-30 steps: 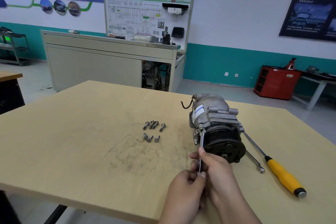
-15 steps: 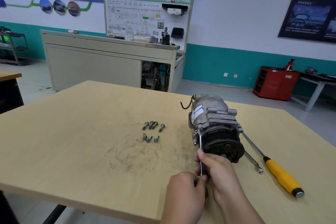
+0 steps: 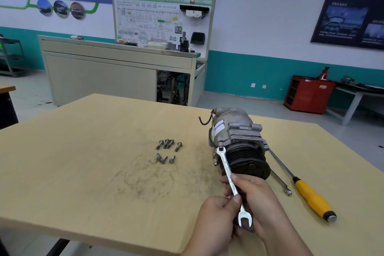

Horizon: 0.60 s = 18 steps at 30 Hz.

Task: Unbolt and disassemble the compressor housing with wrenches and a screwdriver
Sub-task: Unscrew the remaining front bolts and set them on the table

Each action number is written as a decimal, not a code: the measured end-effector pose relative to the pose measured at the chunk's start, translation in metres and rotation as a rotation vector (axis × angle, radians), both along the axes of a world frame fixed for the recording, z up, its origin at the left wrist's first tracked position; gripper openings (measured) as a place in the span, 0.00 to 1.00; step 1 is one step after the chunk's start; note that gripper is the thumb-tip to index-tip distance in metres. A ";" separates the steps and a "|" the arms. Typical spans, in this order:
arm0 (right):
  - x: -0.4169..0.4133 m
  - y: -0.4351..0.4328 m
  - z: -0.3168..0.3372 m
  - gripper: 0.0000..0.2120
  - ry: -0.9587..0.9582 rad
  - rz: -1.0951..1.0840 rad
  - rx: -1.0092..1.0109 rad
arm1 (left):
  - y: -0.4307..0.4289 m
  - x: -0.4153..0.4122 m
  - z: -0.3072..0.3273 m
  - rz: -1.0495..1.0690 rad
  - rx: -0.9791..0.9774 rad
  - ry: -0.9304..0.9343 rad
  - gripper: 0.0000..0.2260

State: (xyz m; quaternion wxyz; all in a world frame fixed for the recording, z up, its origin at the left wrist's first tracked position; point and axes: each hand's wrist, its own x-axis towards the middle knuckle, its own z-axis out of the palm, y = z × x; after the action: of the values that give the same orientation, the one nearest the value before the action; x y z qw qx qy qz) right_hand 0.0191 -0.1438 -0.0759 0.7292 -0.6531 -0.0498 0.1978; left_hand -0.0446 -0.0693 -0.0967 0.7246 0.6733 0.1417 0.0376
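Lying toward the right of the worktop, the compressor has a wrench set against its near-left flange, seemingly seated on a fastener. The right hand grips the wrench's shaft, and the left hand pinches it lower down. Seven loose bolts lie to the left. A second wrench and a yellow-handled screwdriver lie to the right.

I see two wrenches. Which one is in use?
The open-ended wrench gripped by the left hand and right hand, its far end set on the compressor. The other wrench lies untouched on the table beside the yellow-handled screwdriver.
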 end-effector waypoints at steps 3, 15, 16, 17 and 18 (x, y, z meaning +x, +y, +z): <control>0.001 -0.006 0.006 0.13 0.051 0.058 -0.057 | -0.001 -0.001 0.003 -0.035 -0.209 0.011 0.20; -0.005 0.002 0.010 0.10 0.036 0.017 0.045 | 0.007 -0.013 0.022 -0.207 -0.670 0.090 0.14; -0.006 0.004 0.011 0.10 0.047 0.008 0.063 | 0.008 -0.013 0.022 -0.217 -0.672 0.096 0.16; -0.008 0.006 0.011 0.12 0.056 0.002 0.073 | 0.010 -0.013 0.021 -0.221 -0.671 0.103 0.17; -0.009 0.007 0.010 0.14 0.058 -0.002 0.072 | 0.011 -0.012 0.020 -0.219 -0.663 0.110 0.19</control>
State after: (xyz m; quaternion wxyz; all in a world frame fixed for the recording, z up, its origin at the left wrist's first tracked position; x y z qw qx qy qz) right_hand 0.0098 -0.1366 -0.0658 0.7536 -0.6206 -0.0349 0.2141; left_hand -0.0571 -0.0586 -0.0766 0.8949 0.4135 0.1119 -0.1249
